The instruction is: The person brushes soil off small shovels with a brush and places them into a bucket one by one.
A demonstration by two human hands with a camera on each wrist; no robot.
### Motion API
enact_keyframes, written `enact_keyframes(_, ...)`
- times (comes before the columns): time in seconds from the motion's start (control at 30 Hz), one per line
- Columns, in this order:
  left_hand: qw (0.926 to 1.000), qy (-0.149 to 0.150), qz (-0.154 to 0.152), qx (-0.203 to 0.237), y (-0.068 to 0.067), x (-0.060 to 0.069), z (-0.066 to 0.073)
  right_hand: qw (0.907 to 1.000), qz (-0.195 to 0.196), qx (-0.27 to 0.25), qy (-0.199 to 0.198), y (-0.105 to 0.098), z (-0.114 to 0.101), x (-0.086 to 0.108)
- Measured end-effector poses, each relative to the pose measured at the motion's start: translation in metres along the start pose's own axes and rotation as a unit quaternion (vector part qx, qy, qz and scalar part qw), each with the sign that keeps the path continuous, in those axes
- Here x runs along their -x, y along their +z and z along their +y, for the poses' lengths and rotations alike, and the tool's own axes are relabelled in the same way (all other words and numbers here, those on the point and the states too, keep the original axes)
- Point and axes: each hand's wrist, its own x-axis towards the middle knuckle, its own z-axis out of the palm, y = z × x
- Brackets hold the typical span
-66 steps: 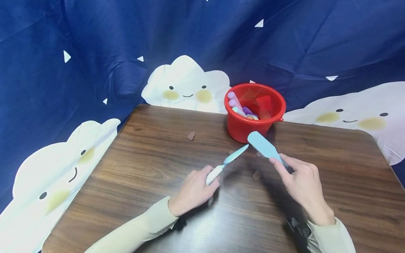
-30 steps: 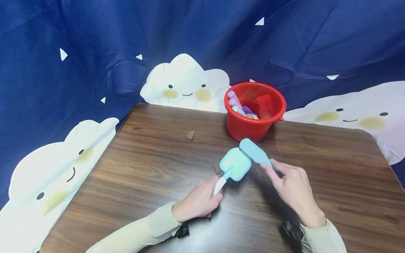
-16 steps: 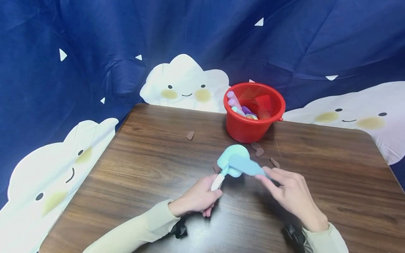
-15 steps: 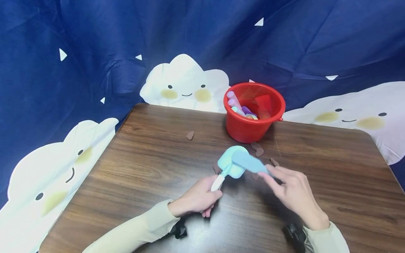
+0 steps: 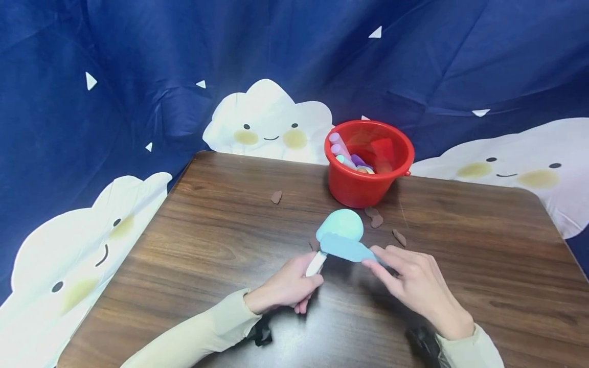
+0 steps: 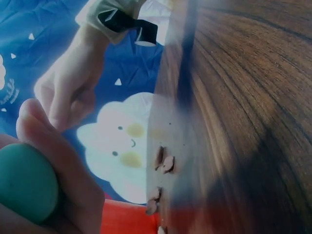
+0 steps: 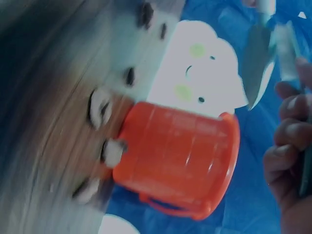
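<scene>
My left hand (image 5: pixel 289 283) grips the white handle of a toy shovel (image 5: pixel 342 222) with a light-blue blade, raised above the table. In the left wrist view the handle's green rounded end (image 6: pixel 27 183) shows in my grasp. My right hand (image 5: pixel 421 286) pinches a flat, light-blue paddle-like tool (image 5: pixel 347 249). Its flat end lies across the lower blade and neck of the shovel in the head view; whether they touch I cannot tell. Between my hands and the bucket lie brown flat pieces (image 5: pixel 375 217), another piece (image 5: pixel 399 238) further right, and one partly hidden by the shovel.
A red bucket (image 5: pixel 359 189) stands at the table's back edge, holding pink, purple and red items. One brown piece (image 5: pixel 276 197) lies to its left. The wooden table (image 5: pixel 221 220) ends at a blue curtain (image 5: pixel 152 61) with clouds.
Since the earliest frame, the shovel blade has turned from edge-on to face-up. My right hand has moved left and nearer me, sweeping its tool from the blade's far right side to the neck.
</scene>
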Motion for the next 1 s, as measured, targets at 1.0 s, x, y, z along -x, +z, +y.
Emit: enact_keyframes(1.0,0.9807,0.052,0.027,-0.187,-0.008,0.001,-0.004,0.9916,-0.042,0.058,0.108,-0.002,0.003,-0.002)
